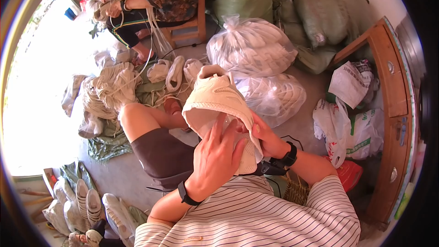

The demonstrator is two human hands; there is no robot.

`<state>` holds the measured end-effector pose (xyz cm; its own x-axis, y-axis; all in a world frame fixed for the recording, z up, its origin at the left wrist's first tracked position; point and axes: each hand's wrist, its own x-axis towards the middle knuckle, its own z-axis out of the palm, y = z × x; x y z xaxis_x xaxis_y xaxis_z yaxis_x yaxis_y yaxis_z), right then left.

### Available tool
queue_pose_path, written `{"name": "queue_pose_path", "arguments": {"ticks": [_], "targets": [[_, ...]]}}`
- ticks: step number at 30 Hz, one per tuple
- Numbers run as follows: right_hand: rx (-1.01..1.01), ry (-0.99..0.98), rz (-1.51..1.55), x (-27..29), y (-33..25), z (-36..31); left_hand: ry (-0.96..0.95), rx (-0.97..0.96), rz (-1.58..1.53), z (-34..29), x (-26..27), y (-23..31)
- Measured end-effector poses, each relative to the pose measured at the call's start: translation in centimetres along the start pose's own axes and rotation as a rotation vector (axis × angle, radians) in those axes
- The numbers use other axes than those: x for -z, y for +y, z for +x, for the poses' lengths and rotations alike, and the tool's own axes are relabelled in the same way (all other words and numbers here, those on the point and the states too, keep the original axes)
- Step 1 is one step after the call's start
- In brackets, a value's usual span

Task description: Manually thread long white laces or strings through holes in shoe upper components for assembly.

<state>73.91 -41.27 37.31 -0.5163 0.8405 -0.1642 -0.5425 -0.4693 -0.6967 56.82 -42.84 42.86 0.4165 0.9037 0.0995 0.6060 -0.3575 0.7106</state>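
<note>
A cream shoe upper (215, 93), without a sole, is held up before my chest with its hollow underside toward me. My right hand (270, 139) grips its right edge, the thumb outside and the fingers partly hidden within the hollow. My left hand (215, 155) lies against the open underside, its fingers stretched out and reaching inside, the thumb apart from them. Below the hands hangs a pale perforated flap (247, 158) that seems to belong to the upper. What the left fingertips touch inside is partly hidden.
Clear plastic bags of pale shoe parts (251, 48) stand ahead, with big green sacks (334, 9) behind. A wooden cabinet (388, 73) is at right. Heaped pale uppers (109, 82) lie left. Several shoes (91, 203) are at lower left. A seated person's hands (114, 7) work far left.
</note>
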Motion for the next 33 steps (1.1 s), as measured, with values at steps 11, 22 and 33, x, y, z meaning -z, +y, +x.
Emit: {"name": "queue_pose_path", "arguments": {"ticks": [11, 22, 33], "targets": [[-0.037, -0.006, -0.025, -0.2, -0.3, 0.6, 0.059, 0.006, 0.021, -1.1, -0.2, -0.9], [0.093, -0.025, 0.221, -3.5, 0.9, 2.2, 0.243, -0.143, -0.102, -3.3, 4.1, -0.1], [-0.045, 0.093, 0.240, -6.2, 4.3, 2.1, 0.236, -0.167, -0.120, -6.8, 6.7, -4.0]]}}
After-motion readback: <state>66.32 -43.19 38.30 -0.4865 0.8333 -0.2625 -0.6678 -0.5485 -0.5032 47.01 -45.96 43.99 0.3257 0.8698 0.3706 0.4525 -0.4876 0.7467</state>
